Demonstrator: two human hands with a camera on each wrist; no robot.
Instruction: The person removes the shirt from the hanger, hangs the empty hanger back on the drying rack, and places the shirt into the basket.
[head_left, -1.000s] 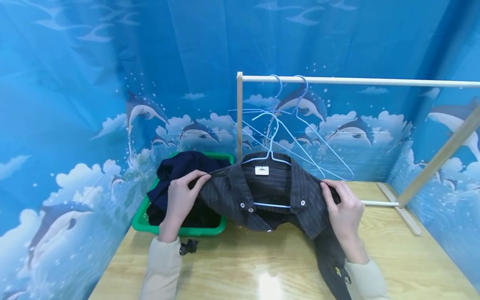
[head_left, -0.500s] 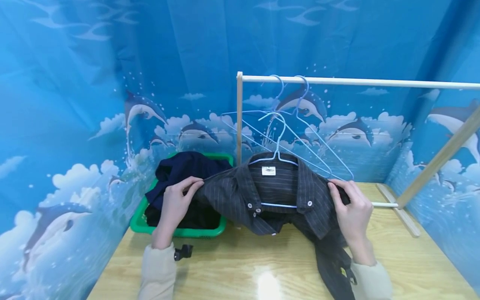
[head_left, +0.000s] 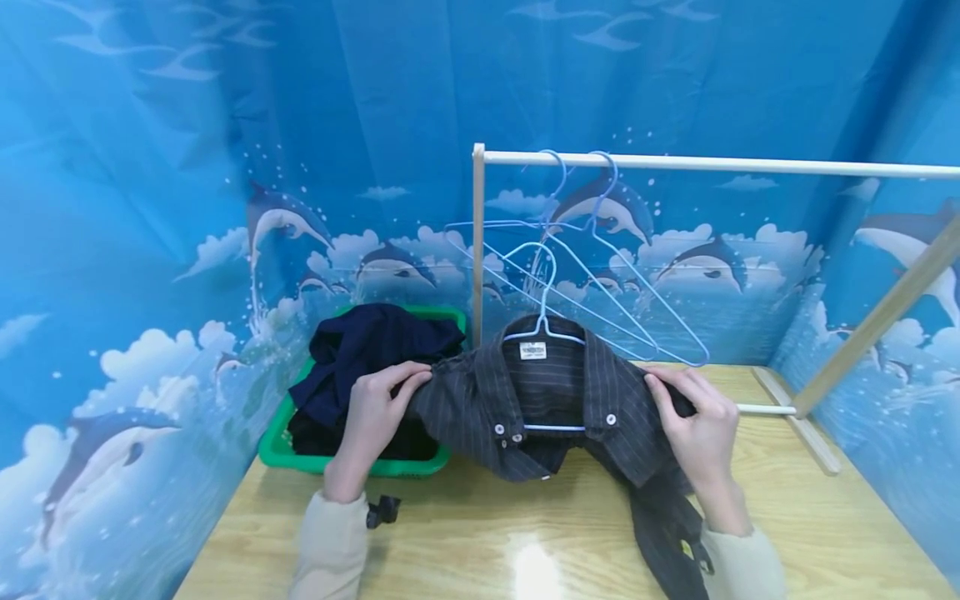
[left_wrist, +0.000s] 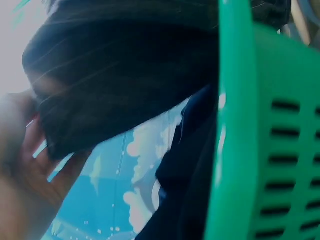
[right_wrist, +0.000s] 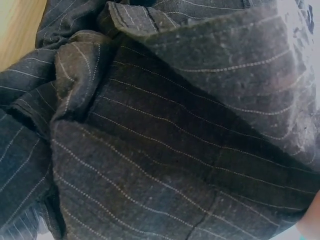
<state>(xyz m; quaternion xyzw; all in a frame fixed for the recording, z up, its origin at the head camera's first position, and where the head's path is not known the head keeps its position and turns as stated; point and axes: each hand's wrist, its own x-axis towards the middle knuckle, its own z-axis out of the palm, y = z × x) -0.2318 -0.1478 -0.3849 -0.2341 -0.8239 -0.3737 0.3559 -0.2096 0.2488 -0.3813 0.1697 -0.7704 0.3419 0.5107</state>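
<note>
Pull evenly on striped shirt (head_left: pixel 558 385), pinched on both sides by left hand (head_left: pixel 372 417) and right hand (head_left: pixel 697 427), well apart, around hanger (head_left: pixel 553 427) over the table (head_left: pixel 450 542); centre collar (head_left: pixel 602 383) on hook (head_left: pixel 554 267).

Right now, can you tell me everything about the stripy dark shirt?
The shirt is dark grey, cloth-looking, with thin pale stripes, a collar, pale buttons and a white label inside its open neck. It is on a light blue hanger. The left grip and right grip each pinch one shoulder, in front of the rack. One sleeve hangs down.
</note>
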